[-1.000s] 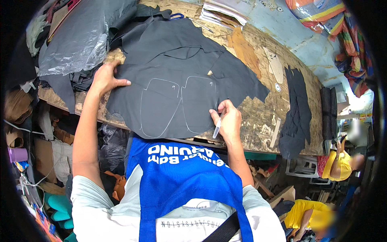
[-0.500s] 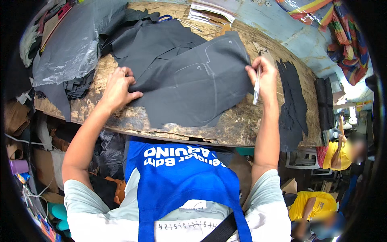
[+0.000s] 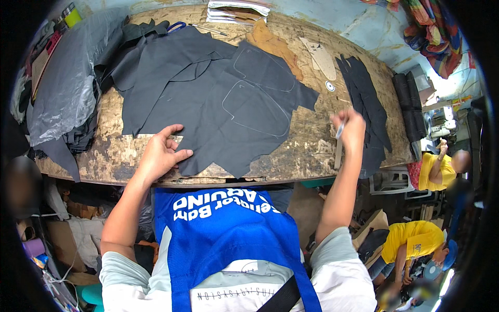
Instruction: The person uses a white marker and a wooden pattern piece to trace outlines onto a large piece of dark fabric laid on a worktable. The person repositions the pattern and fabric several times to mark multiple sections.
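Gripping a pale pen (image 3: 340, 129) in the right hand (image 3: 352, 127), the left hand (image 3: 160, 152) at a black sheet's (image 3: 218, 119) edge.
The right fingers are closed around the pen, clear of the sheet; a dark, ragged piece (image 3: 361, 99) lies just to their right. The left thumb and forefinger stand apart, the thumb at the sheet's near edge; whether they pinch it, I cannot tell. From that thumb the sheet spreads over the worn wooden table (image 3: 306, 151), stopping short of the right fingers, with two pale outlines (image 3: 258, 111) drawn on it between the hands.
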Available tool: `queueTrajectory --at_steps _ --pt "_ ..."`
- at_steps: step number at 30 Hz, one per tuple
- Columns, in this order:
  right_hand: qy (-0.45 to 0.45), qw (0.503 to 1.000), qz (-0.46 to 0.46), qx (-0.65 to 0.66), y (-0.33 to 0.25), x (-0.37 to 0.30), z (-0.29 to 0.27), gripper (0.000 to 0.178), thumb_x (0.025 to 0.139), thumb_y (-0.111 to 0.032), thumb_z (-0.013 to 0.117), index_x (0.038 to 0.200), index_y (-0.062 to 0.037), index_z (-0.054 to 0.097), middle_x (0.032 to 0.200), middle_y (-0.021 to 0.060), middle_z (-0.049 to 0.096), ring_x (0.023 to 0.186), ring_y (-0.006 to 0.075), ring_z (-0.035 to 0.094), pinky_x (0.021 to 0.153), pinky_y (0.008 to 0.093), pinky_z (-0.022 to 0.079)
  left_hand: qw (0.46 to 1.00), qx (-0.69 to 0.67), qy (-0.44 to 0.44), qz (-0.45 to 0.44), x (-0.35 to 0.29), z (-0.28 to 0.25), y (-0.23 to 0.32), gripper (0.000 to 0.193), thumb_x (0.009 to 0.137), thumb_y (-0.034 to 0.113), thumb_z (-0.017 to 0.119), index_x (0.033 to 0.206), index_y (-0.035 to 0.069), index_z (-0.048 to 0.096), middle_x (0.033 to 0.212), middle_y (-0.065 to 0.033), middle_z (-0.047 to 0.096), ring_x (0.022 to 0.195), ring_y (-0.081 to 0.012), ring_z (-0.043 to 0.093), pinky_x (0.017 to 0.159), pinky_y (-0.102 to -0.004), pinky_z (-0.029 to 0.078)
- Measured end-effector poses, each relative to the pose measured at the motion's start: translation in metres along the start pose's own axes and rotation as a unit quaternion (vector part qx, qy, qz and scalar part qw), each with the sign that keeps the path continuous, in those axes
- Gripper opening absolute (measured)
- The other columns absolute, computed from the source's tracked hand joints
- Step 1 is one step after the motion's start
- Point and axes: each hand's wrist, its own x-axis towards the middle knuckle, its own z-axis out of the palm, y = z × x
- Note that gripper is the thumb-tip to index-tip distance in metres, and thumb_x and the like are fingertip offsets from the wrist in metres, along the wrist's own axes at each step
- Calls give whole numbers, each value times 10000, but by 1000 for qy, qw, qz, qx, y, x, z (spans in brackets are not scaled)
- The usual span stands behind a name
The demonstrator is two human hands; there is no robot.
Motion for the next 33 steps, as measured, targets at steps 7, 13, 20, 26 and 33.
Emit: queueTrajectory --at_steps 7,13,20,26,33 --pt "21 999 39 10 41 -71 27 325 630 -147 811 868 10 653 696 169 621 661 301 618 627 376 470 999 6 11 32 8 20 -5 391 737 18 733 1113 -7 627 674 81 450 584 -18 352 546 -174 344" --pt "56 990 128 -3 46 -78 34 286 667 -110 774 919 -30 666 810 155 657 824 343 600 757 429 462 976 162 78 121 -7 33 -2 351 671 73 778 1001 18 673 696 -50 543 629 -135 506 591 -281 439" --pt "134 988 73 -16 52 -85 37 312 664 -133 784 931 -27 664 864 157 658 885 339 585 764 424 462 928 234 140 254 -34 45 2 278 669 128 780 920 54 687 860 -98 631 837 -272 592 744 -356 487" --pt "148 987 63 -4 46 -84 40 248 742 -145 737 945 -22 664 858 159 657 885 336 587 760 409 471 923 254 142 254 -35 61 2 449 682 222 786 1062 36 636 1085 -196 571 1015 -360 532 854 -419 451" --pt "126 960 36 247 1 -20 77 161 899 -97 574 995 18 633 812 146 666 747 195 649 683 311 490 968 227 86 66 7 65 18 641 712 107 732 1295 58 469 850 -123 603 833 -299 598 750 -410 479"
